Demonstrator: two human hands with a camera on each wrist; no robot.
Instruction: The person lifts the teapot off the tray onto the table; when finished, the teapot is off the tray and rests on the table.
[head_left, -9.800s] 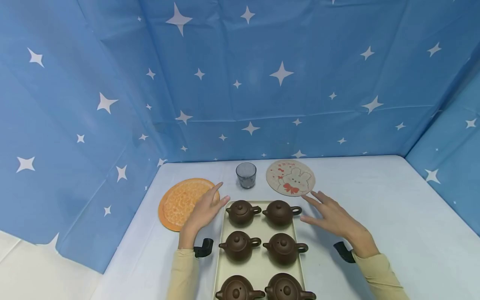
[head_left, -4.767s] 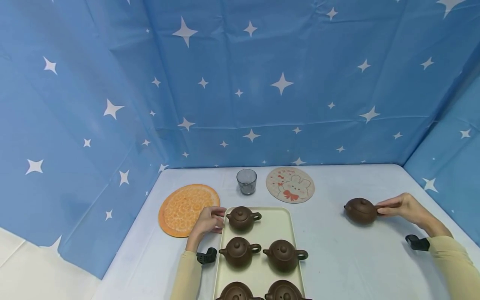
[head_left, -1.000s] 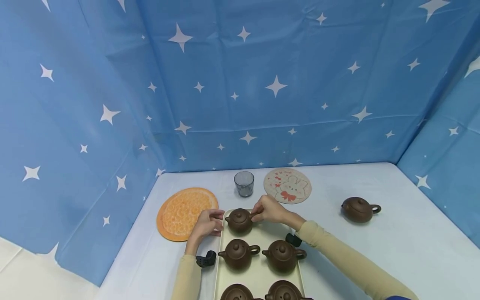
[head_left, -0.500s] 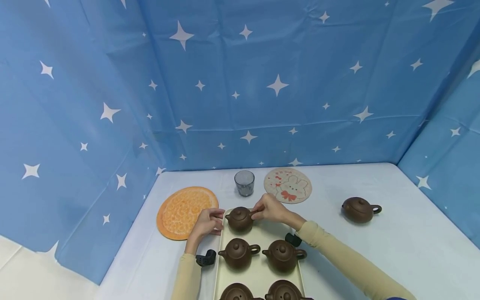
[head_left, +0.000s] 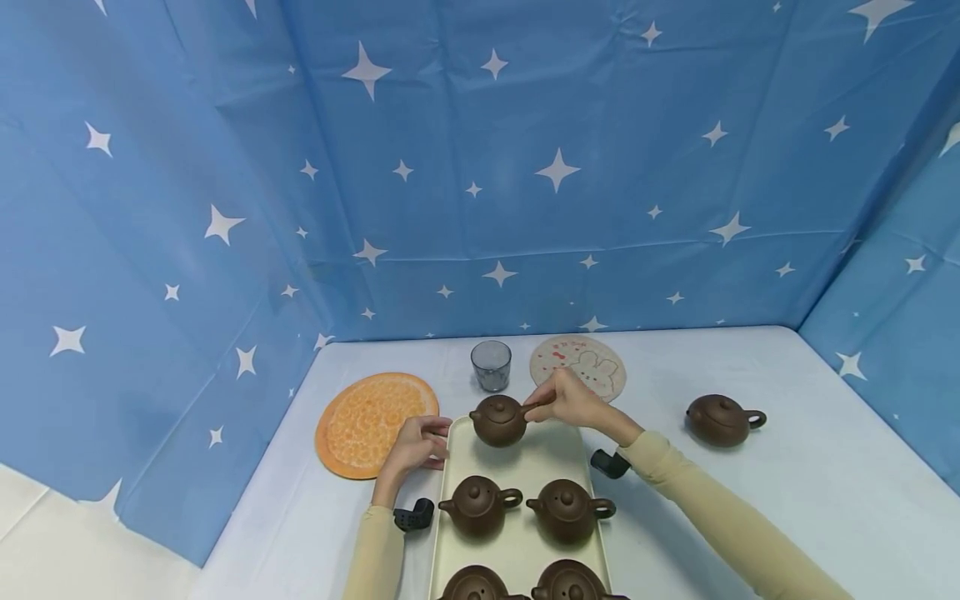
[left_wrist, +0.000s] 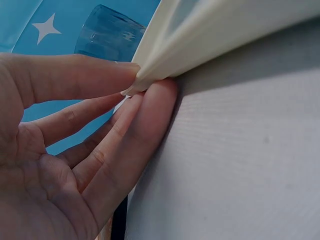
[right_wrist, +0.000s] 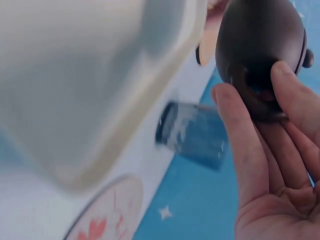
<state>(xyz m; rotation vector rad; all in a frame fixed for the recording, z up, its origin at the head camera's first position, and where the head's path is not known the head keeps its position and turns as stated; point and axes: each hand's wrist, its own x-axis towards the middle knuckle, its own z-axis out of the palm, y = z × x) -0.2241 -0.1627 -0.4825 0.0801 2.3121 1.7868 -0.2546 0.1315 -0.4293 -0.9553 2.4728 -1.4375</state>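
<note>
A dark brown teapot (head_left: 499,421) hangs over the far end of the cream tray (head_left: 517,467), its handle gripped by my right hand (head_left: 570,400). In the right wrist view, thumb and fingers close round that handle. My left hand (head_left: 412,448) pinches the tray's left rim near the far corner; the left wrist view shows thumb above and fingers under the rim. On the tray stand more teapots: one at middle left (head_left: 478,506), one at middle right (head_left: 567,510), and two at the near end, cut off by the frame. Another teapot (head_left: 720,420) stands on the white table at the right.
A clear glass (head_left: 492,365) stands behind the tray. Beside it lies a round rabbit mat (head_left: 600,371), partly hidden by the right hand. An orange round mat (head_left: 375,427) lies at the left. Blue star-patterned cloth (head_left: 525,208) hangs behind the table.
Earlier, the right hand set one teapot on the table at the right. Over the last half second it has lifted the far-left teapot off the tray, shifting right. The left hand stays at the rim.
</note>
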